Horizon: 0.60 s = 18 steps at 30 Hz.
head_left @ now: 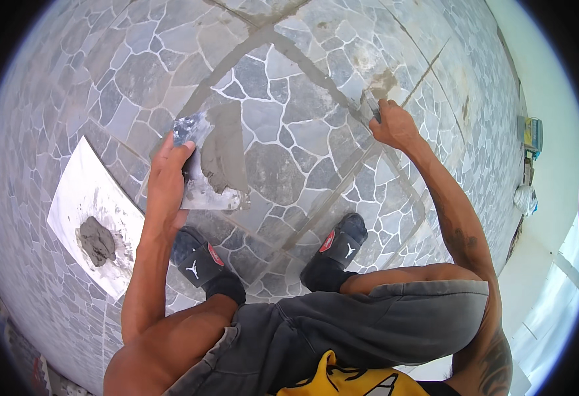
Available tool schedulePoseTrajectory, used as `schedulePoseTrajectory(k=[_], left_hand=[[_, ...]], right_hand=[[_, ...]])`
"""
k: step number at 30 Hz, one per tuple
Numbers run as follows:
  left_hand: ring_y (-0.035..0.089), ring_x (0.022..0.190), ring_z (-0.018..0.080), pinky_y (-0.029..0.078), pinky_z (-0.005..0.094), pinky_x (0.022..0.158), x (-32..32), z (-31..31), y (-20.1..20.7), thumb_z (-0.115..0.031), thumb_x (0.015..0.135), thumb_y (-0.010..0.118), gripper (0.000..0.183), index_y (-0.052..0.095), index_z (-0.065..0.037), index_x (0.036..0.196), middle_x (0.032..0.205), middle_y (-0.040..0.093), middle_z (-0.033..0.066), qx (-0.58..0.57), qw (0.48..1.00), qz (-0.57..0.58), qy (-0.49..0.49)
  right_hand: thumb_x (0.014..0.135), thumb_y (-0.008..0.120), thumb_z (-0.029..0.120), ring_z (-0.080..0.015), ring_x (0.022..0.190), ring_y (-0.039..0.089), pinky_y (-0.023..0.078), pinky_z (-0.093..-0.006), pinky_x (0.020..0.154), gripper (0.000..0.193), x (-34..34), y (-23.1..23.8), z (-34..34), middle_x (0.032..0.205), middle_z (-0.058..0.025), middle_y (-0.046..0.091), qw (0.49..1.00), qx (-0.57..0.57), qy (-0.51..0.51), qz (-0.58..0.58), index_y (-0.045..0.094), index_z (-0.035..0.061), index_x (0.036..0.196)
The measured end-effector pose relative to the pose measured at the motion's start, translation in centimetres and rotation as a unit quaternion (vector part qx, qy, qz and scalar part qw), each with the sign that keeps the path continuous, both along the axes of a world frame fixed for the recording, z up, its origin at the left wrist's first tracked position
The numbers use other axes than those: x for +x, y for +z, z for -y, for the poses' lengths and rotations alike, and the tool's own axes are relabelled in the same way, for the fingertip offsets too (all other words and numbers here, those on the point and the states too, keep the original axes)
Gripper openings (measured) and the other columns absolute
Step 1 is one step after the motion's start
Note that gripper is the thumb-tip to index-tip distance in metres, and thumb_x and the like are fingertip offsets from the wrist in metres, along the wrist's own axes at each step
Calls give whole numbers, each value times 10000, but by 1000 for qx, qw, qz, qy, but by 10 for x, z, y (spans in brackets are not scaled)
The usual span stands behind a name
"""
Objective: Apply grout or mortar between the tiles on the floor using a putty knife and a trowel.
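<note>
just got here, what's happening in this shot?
A person is crouched on a stone-pattern tiled floor, working grey mortar into the joints. The left hand holds a flat metal trowel loaded with mortar. The right hand presses a small putty knife onto a joint line that is smeared grey. To the left, a white board lies on the floor with another lump of mortar on it. Both feet are in black slides.
</note>
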<state>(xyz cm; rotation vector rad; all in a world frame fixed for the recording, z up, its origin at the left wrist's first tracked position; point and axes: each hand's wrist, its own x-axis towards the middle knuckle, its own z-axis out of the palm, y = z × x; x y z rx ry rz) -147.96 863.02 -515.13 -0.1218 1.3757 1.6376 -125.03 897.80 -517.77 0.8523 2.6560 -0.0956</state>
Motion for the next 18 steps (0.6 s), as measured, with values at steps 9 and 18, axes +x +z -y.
schedulePoseTrajectory(k=[9,18], left_hand=[[584,957,117,464,256,850,12,-3,1,-134,921,463,398,501,3,1292,1107,609,59,-6,1000,-5,-11],[584,956,116,468,257,848,4,3,-7,-135,923,463,398,496,9,1292,1106,610,58,-9,1000,5,-16]], right_hand=[[751,606,188,-461,798,615,514,-492,704,300,-22,0,6,855,-300,608,988,-138,46,52,565,-66,904],[764,625,206,-435,785,619,516,-470,715,347,-8,-26,29,892,-287,590,991,-79,80,67,543,-61,971]])
